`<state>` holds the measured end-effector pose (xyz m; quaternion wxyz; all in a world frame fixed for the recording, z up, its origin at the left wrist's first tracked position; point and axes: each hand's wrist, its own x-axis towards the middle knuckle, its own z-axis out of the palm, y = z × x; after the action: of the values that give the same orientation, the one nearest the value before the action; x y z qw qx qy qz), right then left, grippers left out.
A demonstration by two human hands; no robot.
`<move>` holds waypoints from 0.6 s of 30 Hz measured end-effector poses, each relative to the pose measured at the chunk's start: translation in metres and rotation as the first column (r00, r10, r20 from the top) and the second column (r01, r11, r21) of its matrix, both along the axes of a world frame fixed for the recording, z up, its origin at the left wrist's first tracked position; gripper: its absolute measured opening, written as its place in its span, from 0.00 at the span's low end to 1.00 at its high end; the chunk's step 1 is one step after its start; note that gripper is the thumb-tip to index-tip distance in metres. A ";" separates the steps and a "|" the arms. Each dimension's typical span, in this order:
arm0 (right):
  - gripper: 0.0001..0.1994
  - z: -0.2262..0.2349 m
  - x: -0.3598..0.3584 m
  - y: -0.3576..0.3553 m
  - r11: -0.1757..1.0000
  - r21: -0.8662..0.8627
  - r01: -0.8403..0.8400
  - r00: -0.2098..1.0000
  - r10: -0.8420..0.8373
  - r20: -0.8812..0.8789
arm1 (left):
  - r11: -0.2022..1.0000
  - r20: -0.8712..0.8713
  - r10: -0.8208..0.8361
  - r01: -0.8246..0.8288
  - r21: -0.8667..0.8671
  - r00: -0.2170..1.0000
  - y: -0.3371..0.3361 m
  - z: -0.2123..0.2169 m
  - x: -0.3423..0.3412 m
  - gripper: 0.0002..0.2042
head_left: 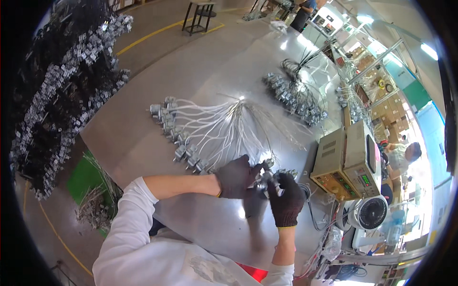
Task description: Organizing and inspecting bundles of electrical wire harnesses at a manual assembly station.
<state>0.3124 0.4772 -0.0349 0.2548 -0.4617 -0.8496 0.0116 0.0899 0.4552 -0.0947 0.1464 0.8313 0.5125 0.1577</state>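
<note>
Both my hands wear dark gloves and meet over the near part of a grey metal table (143,95). Between them is a grey power plug (268,164), partly covered by fingers and slightly blurred. My left hand (234,178) closes on it from the left with bent fingers. From the right, my right hand (287,199) grips it between thumb and fingers. Just beyond lies a fanned-out bundle of white cables (234,117). Its grey plugs (168,119) form a curved row on the left, reaching down to my left hand.
Two stacked test instruments (334,159) stand right of my hands, with a fan (371,213) beside them. Another plug-and-cable heap (296,97) lies farther back. Dark cables with plugs (71,81) hang at left. A stool (198,16) stands beyond the table; a co-worker (400,155) is at right.
</note>
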 end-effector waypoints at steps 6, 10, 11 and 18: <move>0.25 -0.034 -0.007 0.009 1.000 -0.030 -0.004 0.985 0.009 0.174 | 0.997 0.005 0.065 -0.065 -0.050 0.998 -0.002 0.000 -0.003 0.50; 0.19 -0.031 -0.010 0.013 0.998 -0.013 -0.068 0.979 0.070 0.194 | 0.998 -0.058 0.024 -0.027 -0.053 0.998 0.001 0.000 -0.002 0.53; 0.18 -0.033 -0.015 0.011 0.999 -0.037 0.016 0.976 -0.007 0.218 | 0.999 -0.105 0.004 -0.009 -0.045 0.994 0.000 0.000 -0.002 0.54; 0.14 -0.028 -0.036 0.002 0.990 0.043 0.132 0.971 -0.138 0.195 | 0.991 -0.013 0.082 -0.083 -0.103 0.997 -0.001 0.000 -0.006 0.58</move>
<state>0.2763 0.4788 -0.0634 0.1761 -0.5135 -0.8374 -0.0641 0.0835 0.4541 -0.0949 0.1806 0.8014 0.5545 0.1332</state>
